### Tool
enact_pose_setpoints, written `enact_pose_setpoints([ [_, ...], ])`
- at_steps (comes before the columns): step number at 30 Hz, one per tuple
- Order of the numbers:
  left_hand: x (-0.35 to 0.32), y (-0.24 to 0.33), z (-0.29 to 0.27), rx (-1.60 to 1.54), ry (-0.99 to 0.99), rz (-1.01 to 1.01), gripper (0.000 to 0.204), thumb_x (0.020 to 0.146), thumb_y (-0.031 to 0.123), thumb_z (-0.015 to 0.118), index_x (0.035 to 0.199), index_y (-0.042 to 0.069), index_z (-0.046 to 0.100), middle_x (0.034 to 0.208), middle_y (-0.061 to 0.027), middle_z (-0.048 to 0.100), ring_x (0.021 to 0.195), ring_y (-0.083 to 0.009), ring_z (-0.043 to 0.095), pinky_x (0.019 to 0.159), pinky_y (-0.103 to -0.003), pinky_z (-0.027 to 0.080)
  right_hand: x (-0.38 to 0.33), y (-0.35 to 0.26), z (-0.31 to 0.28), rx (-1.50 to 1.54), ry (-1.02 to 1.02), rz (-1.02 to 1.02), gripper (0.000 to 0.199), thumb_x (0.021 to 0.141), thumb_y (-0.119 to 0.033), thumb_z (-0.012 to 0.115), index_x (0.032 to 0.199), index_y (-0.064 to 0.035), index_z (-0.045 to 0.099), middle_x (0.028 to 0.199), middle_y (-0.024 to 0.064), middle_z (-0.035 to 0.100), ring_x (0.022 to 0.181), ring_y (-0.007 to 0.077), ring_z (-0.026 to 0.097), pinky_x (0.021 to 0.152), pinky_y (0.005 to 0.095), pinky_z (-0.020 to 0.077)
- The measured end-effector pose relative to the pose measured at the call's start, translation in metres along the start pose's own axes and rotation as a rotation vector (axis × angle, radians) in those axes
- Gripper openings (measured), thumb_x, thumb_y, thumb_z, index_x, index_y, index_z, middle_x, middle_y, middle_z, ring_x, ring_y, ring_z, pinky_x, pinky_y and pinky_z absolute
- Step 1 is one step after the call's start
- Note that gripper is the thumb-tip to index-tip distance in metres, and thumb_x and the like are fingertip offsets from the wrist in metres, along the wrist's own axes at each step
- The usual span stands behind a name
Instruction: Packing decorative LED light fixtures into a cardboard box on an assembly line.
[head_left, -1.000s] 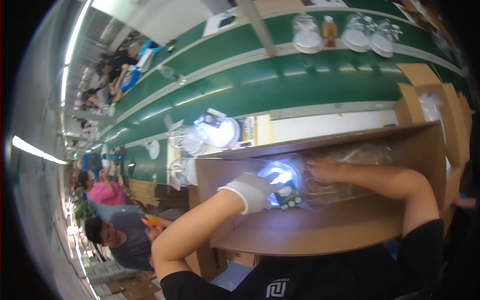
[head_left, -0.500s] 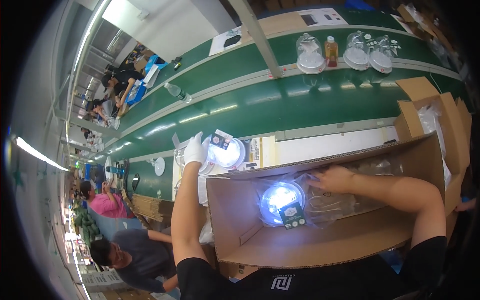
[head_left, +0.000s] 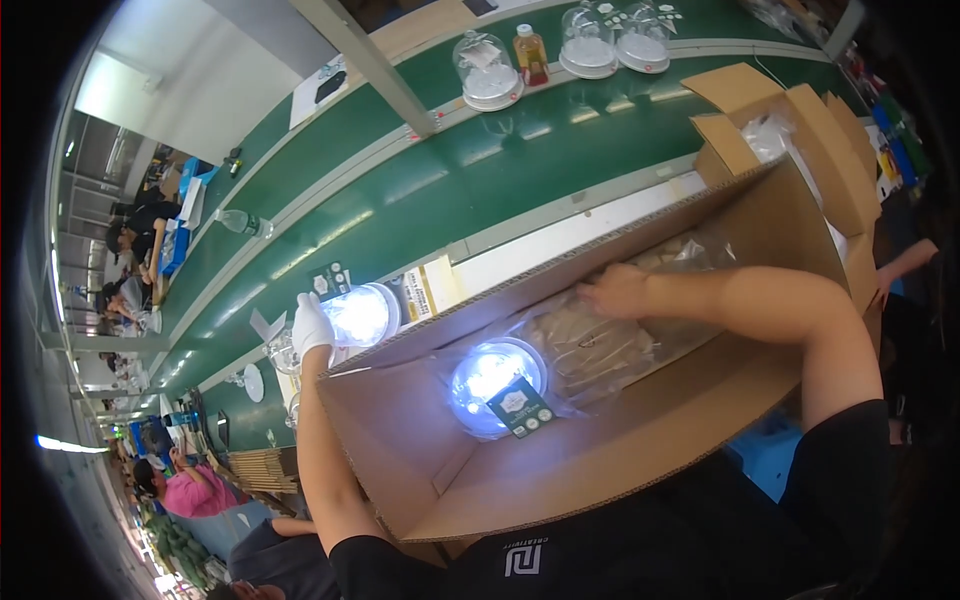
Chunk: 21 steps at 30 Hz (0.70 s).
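My left hand (head_left: 314, 328), in a white glove, is closed on the side of a glowing clear-domed lamp (head_left: 366, 314) beyond the carton's far left corner. A dark green tag (head_left: 330, 280) shows at that lamp's upper left. Inside the long open brown carton (head_left: 610, 460), a second lit lamp (head_left: 490, 378) lies in clear plastic with a green tag (head_left: 520, 406) on it. My bare right hand (head_left: 614, 292) reaches in along the far wall. Its curled fingers grip the clear plastic bag (head_left: 600, 345) beside the lamp; the fingertips are partly hidden.
Behind the carton runs a green workbench (head_left: 480, 190). Several domed lamps (head_left: 488, 72) and an amber bottle (head_left: 531, 55) stand on its far ledge. A clear bottle (head_left: 243, 223) lies farther left. Another open carton (head_left: 800, 150) is at right. Co-workers (head_left: 190, 492) are at left.
The view has swung, so the bench and carton appear tilted and shifted left. The lamp at my left hand has turned, its tag now at the upper left. My right hand stays on the plastic.
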<state>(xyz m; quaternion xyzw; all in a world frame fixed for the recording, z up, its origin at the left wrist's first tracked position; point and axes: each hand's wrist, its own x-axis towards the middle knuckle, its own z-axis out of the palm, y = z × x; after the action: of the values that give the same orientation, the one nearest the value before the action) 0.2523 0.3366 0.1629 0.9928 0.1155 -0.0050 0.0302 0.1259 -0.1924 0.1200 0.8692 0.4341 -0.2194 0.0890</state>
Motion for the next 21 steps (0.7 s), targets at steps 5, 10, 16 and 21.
enact_pose_setpoints([
  [5, -0.005, -0.016, 0.006, 0.043, -0.029, 0.081, 0.023, 0.102, 0.029, 0.04, 0.113, 0.011, 0.049, 0.108, -0.0273, 0.061, 0.101, -0.0495, 0.06, 0.083, -0.056, 0.047, -0.025, 0.003, -0.025, -0.043, 0.239, -0.081, 0.029, 0.09, -0.017, 0.051, 0.111, 0.0004, 0.061, 0.11, 0.0162, 0.067, 0.092, 0.0301, 0.07, 0.069, 0.0416, 0.0562],
  [10, -0.008, -0.003, 0.002, 0.065, -0.06, 0.209, 0.018, 0.1, 0.019, 0.04, 0.114, 0.014, 0.05, 0.112, -0.024, 0.057, 0.104, -0.0461, 0.06, 0.083, -0.052, 0.048, -0.057, 0.02, -0.051, -0.025, 0.197, 0.003, 0.047, 0.087, -0.017, 0.056, 0.133, -0.0043, 0.056, 0.1, 0.0162, 0.069, 0.09, 0.0287, 0.07, 0.068, 0.0419, 0.0555],
  [16, 0.029, -0.049, 0.008, -0.217, -0.082, 0.104, 0.029, 0.099, 0.03, 0.051, 0.108, 0.004, 0.06, 0.105, -0.0247, 0.067, 0.101, -0.0433, 0.063, 0.087, -0.047, 0.048, -0.112, 0.043, -0.091, 0.139, -0.133, 0.094, 0.043, 0.089, -0.03, 0.066, 0.126, -0.0081, 0.06, 0.101, 0.0157, 0.07, 0.099, 0.0353, 0.067, 0.083, 0.0464, 0.0539],
  [21, 0.038, -0.031, 0.015, -0.177, -0.108, -0.047, 0.051, 0.094, 0.045, 0.06, 0.11, -0.003, 0.054, 0.105, -0.0298, 0.066, 0.102, -0.0451, 0.063, 0.091, -0.046, 0.047, -0.135, 0.049, -0.099, 0.242, -0.265, 0.247, 0.046, 0.095, -0.035, 0.06, 0.133, -0.0101, 0.057, 0.118, 0.0154, 0.065, 0.108, 0.0344, 0.063, 0.09, 0.0452, 0.0526],
])
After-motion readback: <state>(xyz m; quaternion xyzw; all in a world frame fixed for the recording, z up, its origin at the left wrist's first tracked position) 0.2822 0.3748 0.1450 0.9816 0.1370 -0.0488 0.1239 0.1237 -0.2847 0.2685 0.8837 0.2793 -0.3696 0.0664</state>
